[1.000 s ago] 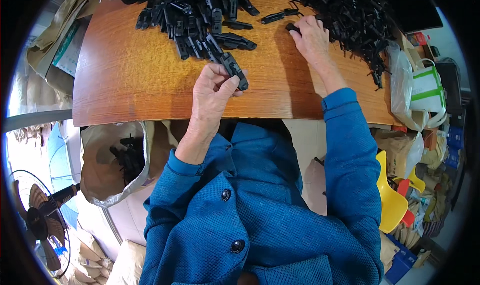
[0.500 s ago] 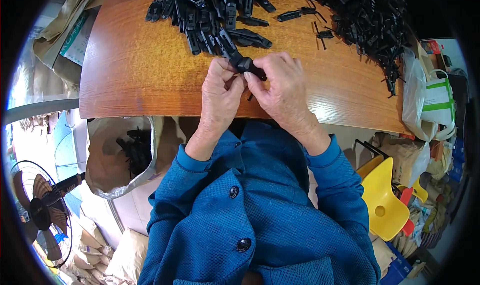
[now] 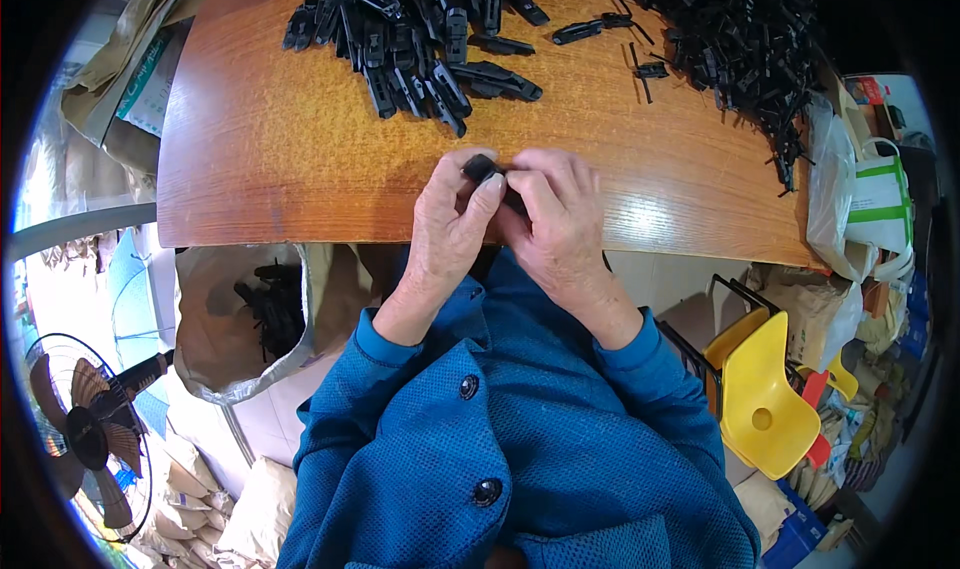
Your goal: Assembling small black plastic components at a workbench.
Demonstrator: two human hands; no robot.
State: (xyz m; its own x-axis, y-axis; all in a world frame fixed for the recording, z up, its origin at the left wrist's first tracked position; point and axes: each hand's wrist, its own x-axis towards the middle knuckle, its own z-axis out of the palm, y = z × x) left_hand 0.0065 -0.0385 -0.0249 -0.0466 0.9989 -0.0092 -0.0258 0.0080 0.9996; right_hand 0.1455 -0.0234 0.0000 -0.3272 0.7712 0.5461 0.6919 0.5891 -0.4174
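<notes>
Between both hands, just above the table's near edge, is a small black plastic part, mostly covered by fingers. My left hand pinches it between thumb and bent fingers. My right hand is closed against its right end, thumb tucked under; the grip there is partly hidden. Beyond the hands lies a pile of long black plastic parts, several with their ends toward me. A heap of thinner black pieces covers the far right of the wooden table.
A paper sack holding black parts stands open below the table's left edge. At lower left is a fan. A yellow chair stands at the right, and a white-and-green bag hangs by the table's right side.
Both hands have drawn back toward me with the held part, away from the pile. The part is turned and more covered by fingers now. One long part lies loose at the pile's near end.
</notes>
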